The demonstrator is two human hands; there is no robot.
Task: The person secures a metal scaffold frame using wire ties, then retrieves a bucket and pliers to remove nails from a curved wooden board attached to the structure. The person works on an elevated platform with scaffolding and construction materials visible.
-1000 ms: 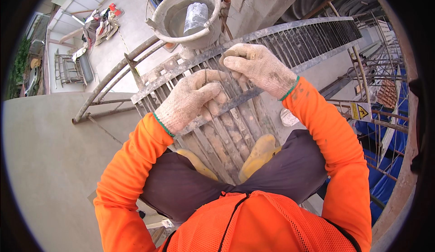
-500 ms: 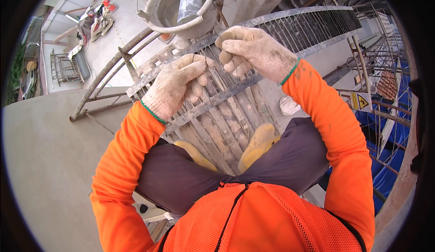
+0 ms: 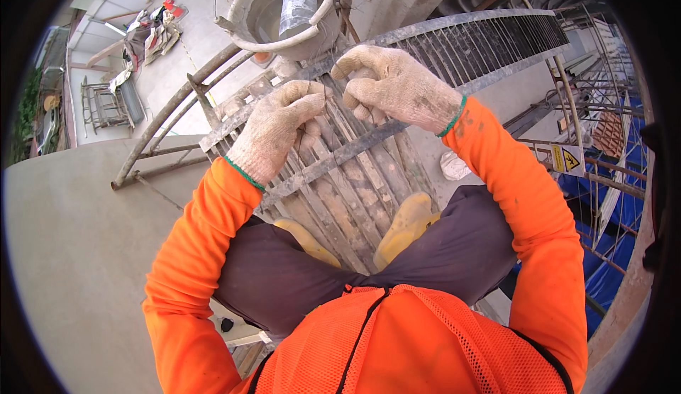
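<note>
Both of my hands wear off-white knit work gloves with green cuffs and are raised close together over a slatted metal scaffold platform. My left hand is closed, its thumb and forefinger pinched on a thin dark wire. The wire is very fine and hard to follow against the slats. Just to the right, my right hand has curled fingers, with thumb and forefinger near the same wire. What sits inside its fingers is hidden. A small gap parts the two hands.
Beyond my hands stands a grey mortar bucket with a clear plastic bottle in it. Bent scaffold pipes rise at left. A long slatted deck stretches right, near a yellow warning sign. My yellow boots rest on the platform.
My right hand has shifted slightly down and left, its fingers curled more tightly. My left hand has barely moved, and the hands remain close together.
</note>
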